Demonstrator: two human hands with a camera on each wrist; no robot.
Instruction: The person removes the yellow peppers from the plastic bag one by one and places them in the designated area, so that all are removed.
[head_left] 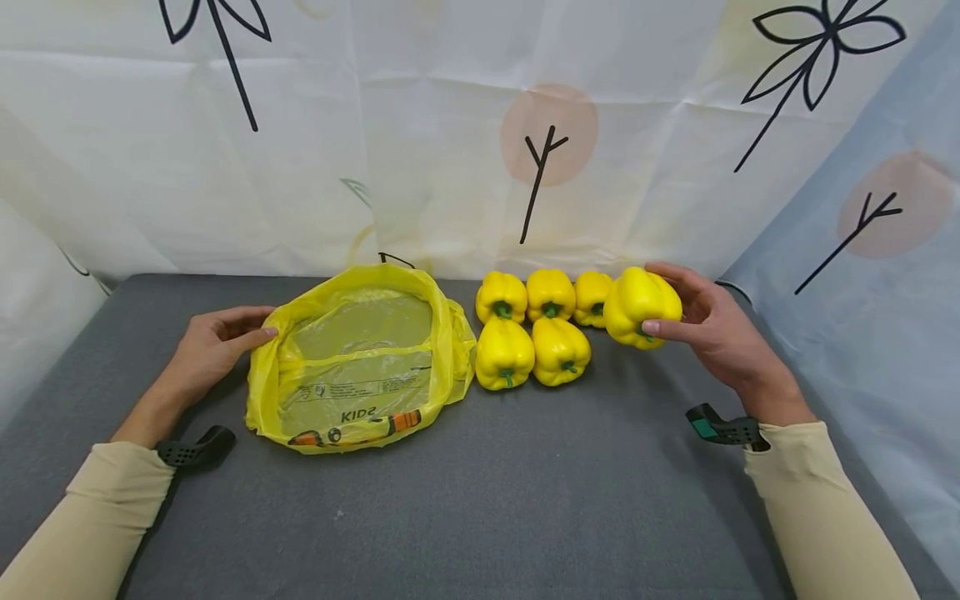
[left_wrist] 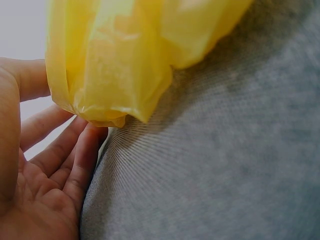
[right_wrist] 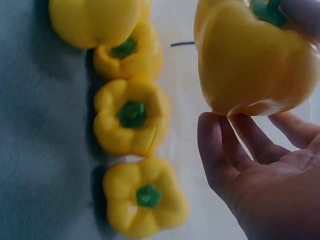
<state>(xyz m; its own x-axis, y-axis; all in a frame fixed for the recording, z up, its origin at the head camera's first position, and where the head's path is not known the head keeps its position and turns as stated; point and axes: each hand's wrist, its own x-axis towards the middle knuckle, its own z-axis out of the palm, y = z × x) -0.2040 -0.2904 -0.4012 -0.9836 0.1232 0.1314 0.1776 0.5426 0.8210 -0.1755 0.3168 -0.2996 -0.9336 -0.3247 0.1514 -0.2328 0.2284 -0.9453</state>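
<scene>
A yellow plastic bag (head_left: 450,342) lies with its wide mouth turned up, printing visible inside. My left hand (head_left: 213,346) pinches the bag's left rim between thumb and fingers; the left wrist view shows the thumb (left_wrist: 32,80) against the yellow plastic (left_wrist: 115,65). My right hand (head_left: 716,333) grips a yellow bell pepper (head_left: 641,304), thumb near its green stem, raised above the table. In the right wrist view that bell pepper (right_wrist: 255,60) rests against the fingertips (right_wrist: 210,130). Several more yellow bell peppers (head_left: 504,354) stand grouped between the bag and my right hand.
The peppers form two rows, the back row (head_left: 551,293) close to the white patterned curtain (head_left: 435,167). A grey cloth (head_left: 525,500) covers the table. Another curtain (head_left: 885,333) hangs on the right. Dark straps (head_left: 197,448) sit on both wrists.
</scene>
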